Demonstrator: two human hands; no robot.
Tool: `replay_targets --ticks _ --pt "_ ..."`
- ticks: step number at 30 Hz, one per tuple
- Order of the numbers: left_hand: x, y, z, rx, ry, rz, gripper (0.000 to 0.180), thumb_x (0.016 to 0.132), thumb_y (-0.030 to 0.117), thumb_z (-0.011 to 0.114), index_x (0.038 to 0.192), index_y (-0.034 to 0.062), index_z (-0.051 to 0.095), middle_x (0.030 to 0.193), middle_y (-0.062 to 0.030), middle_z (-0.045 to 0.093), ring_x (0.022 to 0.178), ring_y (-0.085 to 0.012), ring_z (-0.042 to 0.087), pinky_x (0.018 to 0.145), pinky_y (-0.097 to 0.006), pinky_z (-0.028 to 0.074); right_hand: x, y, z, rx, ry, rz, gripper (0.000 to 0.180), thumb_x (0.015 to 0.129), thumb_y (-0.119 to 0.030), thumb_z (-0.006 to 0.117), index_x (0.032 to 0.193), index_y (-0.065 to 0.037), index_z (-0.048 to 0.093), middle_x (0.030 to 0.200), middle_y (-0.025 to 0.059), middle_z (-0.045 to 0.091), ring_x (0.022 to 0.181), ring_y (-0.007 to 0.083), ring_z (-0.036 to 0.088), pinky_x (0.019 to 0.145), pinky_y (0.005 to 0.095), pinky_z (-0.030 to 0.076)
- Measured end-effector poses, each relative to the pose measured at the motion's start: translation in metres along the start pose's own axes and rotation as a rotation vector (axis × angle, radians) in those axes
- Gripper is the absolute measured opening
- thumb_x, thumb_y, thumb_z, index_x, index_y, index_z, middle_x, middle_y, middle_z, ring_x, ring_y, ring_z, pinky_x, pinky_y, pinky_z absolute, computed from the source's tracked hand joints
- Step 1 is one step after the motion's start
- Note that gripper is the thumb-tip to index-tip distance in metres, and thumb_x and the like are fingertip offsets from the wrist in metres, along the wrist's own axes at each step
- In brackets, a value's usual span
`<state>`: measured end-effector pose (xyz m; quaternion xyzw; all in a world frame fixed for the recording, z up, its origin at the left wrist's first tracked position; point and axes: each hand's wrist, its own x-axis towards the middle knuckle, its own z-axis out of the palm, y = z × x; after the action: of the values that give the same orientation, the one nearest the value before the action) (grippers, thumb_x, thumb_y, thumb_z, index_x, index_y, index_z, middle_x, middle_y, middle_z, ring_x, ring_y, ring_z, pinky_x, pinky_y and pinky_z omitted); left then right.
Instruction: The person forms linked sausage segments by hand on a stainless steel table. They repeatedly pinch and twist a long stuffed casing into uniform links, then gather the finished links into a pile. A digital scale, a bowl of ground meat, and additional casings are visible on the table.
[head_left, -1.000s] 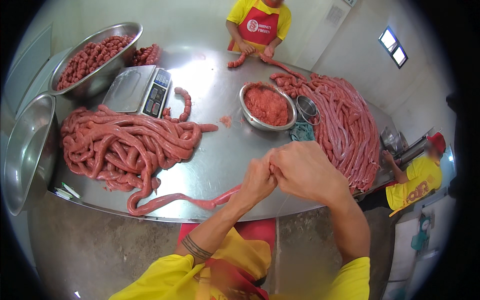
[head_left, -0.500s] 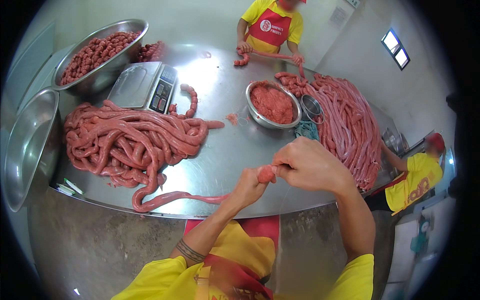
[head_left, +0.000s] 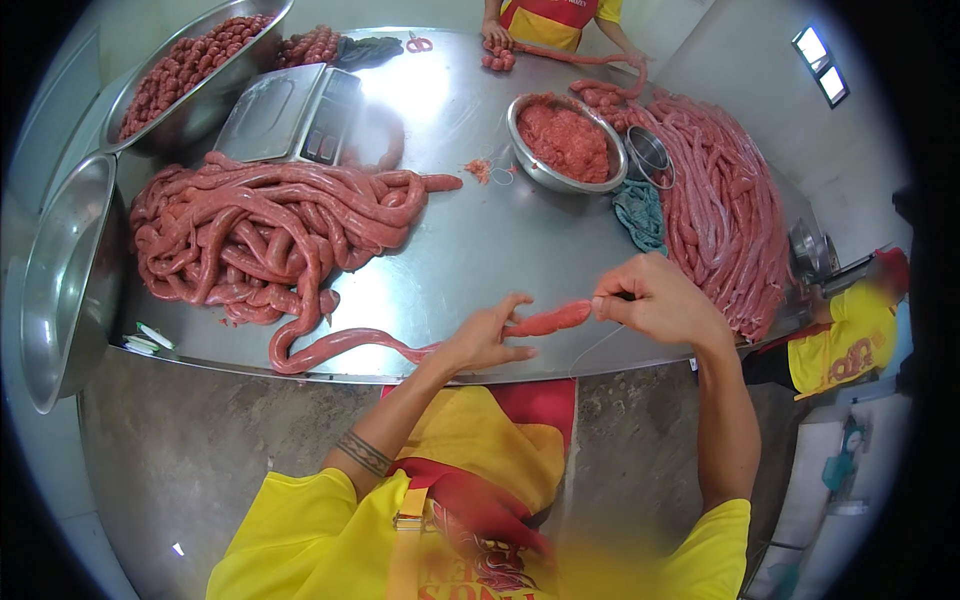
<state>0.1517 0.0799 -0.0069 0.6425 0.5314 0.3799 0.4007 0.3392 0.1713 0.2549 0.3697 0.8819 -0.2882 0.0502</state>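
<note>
A long raw sausage [head_left: 552, 319] stretches between my hands above the table's near edge. My left hand [head_left: 488, 335] lies along it, thumb and fingers spread apart and not closed round it. The fingertips of my right hand [head_left: 655, 300] pinch the sausage's narrow tip. From these fingers a thin pale string [head_left: 598, 344] trails down to the left. Beyond my left wrist the filled casing [head_left: 345, 347] runs back to a big heap of uncut sausage [head_left: 240, 225] on the left of the table.
Ground meat fills a steel bowl [head_left: 522, 152] beside a small steel cup [head_left: 650, 157] and a teal cloth [head_left: 640, 215]. More casings [head_left: 720, 210] lie right. A scale [head_left: 275, 115], large basins [head_left: 75, 270] and scissors [head_left: 418, 43] stand or lie left and far. Two co-workers [head_left: 550, 22] are nearby.
My left hand has opened from its grip and spread its fingers. My right hand has moved right, and a longer stretch of sausage shows between the hands. The view has shifted too.
</note>
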Motion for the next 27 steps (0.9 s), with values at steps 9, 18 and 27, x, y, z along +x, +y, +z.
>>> replay_targets --ticks 9,18,27 --pt "0.012 -0.040 0.010 0.618 0.034 -0.067 0.044 0.090 0.026 0.074 0.125 0.0034 0.060 0.096 -0.0223 0.071 0.091 -0.0409 0.069 0.081 -0.051 0.054 -0.014 0.158 0.084 0.395 0.037 0.306 0.022 0.088 -0.019 0.072 0.087 0.002 0.076 0.063 0.0071 0.062 0.060 0.0137 0.055 0.060 0.0335 0.045" --pt "-0.086 -0.070 -0.061 0.825 0.101 0.008 0.054 0.083 0.025 0.085 0.130 0.0078 0.065 0.090 -0.0125 0.060 0.082 -0.0323 0.064 0.064 -0.044 0.052 0.040 0.108 0.241 0.416 0.653 0.008 0.023 0.100 -0.014 0.058 0.115 0.002 0.066 0.115 0.0250 0.069 0.114 0.0426 0.063 0.103 0.0493 0.048" --pt "-0.140 -0.056 -0.066 0.757 0.182 -0.064 0.041 0.085 0.008 0.079 0.126 0.0105 0.074 0.087 -0.0117 0.060 0.070 -0.0294 0.064 0.058 -0.043 0.052 0.085 0.075 0.302 0.059 0.472 -0.235 0.052 0.100 -0.024 0.060 0.145 0.001 0.057 0.149 0.0208 0.055 0.145 0.0385 0.044 0.124 0.0514 0.030"
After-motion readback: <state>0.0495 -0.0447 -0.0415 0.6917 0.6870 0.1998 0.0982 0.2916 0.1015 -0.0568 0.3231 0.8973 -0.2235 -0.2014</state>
